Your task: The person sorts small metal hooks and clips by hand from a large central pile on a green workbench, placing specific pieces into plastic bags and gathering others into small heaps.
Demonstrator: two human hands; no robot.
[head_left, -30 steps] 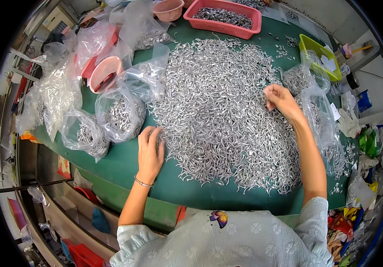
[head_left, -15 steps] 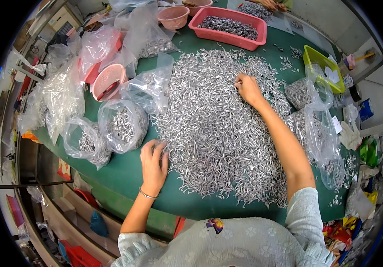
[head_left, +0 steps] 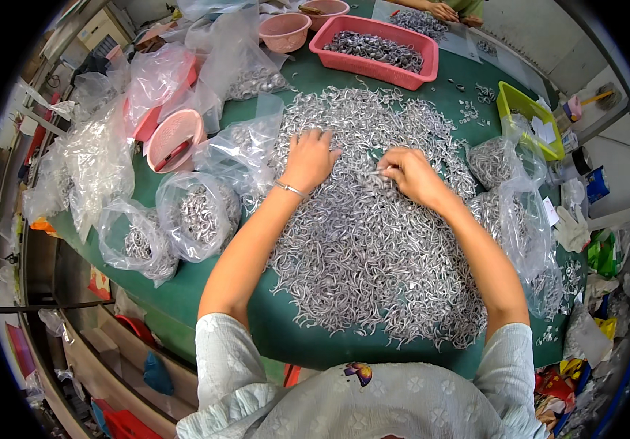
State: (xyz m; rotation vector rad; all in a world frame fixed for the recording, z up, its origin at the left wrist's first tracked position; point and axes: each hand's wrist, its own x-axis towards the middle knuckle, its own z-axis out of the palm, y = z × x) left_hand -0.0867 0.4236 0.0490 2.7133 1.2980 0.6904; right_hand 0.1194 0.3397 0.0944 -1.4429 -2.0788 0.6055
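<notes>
Across the green worktop (head_left: pixel 274 329) lies a broad heap of curved silver pieces (head_left: pixel 359 256), with a pink basket (head_left: pixel 362 69) of more beyond it and clear plastic bags (head_left: pixel 523 227) to either side. On the heap's upper half, the left hand (head_left: pixel 310 162) rests palm down, its grip loosely spread; near it, the right hand (head_left: pixel 411 175) pinches one small silver piece (head_left: pixel 370 173) between thumb and fingertips.

glossy metal pieces (head_left: pixel 359 241) — smooth plastic bags (head_left: pixel 99 157) — matt green tabletop (head_left: pixel 274 336)
</notes>
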